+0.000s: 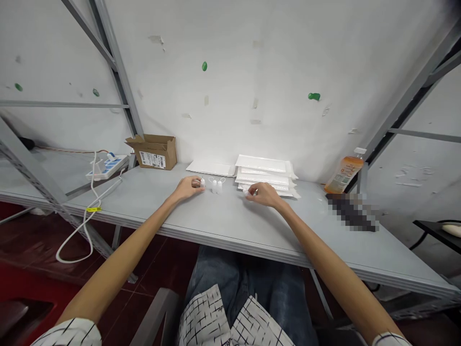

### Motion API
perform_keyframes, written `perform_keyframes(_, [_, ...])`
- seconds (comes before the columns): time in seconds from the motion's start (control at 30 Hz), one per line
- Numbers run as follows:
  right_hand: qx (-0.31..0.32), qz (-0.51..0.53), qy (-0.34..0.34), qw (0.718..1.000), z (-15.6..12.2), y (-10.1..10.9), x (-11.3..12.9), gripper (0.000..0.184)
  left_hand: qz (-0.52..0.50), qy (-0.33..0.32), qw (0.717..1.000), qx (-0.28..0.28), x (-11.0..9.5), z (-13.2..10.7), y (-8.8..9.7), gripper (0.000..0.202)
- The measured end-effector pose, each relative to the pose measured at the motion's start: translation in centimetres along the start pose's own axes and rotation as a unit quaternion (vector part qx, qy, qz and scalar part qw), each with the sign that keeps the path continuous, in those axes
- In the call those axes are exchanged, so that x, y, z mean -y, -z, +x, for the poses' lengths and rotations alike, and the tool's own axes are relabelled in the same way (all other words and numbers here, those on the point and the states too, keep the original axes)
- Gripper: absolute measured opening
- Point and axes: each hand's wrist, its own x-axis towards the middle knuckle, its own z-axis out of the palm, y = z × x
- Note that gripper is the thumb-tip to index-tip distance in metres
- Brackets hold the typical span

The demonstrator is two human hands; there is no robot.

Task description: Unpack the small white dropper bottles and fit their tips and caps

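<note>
My left hand (187, 188) rests on the grey table (151, 202), its fingertips pinching a small white plastic bottle (202, 183). Just to the right stand two small translucent dropper bottles (217, 186) with looped tethers, upright and close together. My right hand (262, 194) is a short way further right, its fingers pinching a small white plastic piece (247, 191), too small to identify. That hand is just in front of a stack of white foam sheets (262, 175).
A flat white tray (211, 168) lies left of the stack. A cardboard box (154, 152) and a power strip (107, 167) with a white cable sit to the left. An orange drink bottle (344, 173) and a pixelated dark object (351, 211) lie right.
</note>
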Motion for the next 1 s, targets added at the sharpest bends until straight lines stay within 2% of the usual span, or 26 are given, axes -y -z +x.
perform_keyframes(0.07, [-0.02,0.074,0.011,0.997,1.1,-1.0,0.6,0.01,-0.021,0.0,1.0,0.011,-0.2,0.3,-0.7,0.047])
perform_keyframes(0.17, [-0.014,0.192,0.018,0.981,2.7,-2.6,1.5,0.008,-0.046,-0.002,0.998,0.031,-0.6,0.4,-1.5,0.049])
perform_keyframes(0.27, [-0.019,0.247,0.004,0.969,3.9,-4.2,2.3,0.002,-0.057,0.001,0.997,0.047,-0.9,0.4,-2.0,0.049])
perform_keyframes(0.37, [-0.035,0.238,-0.007,0.971,4.8,-5.5,2.9,0.005,-0.067,0.007,0.996,0.055,-1.2,0.2,-2.2,0.052])
perform_keyframes(0.57, [-0.053,0.205,0.013,0.977,5.6,-6.9,3.8,0.01,-0.089,0.009,0.995,0.054,-1.3,0.2,-2.4,0.063])
perform_keyframes(0.77, [-0.064,0.184,0.008,0.981,5.4,-7.4,4.0,0.012,-0.094,-0.009,0.993,0.065,-0.9,0.3,-2.3,0.079])
perform_keyframes(1.0, [-0.06,0.173,0.009,0.983,5.4,-7.4,3.9,0.011,-0.105,-0.023,0.991,0.073,-0.1,0.7,-2.3,0.077])
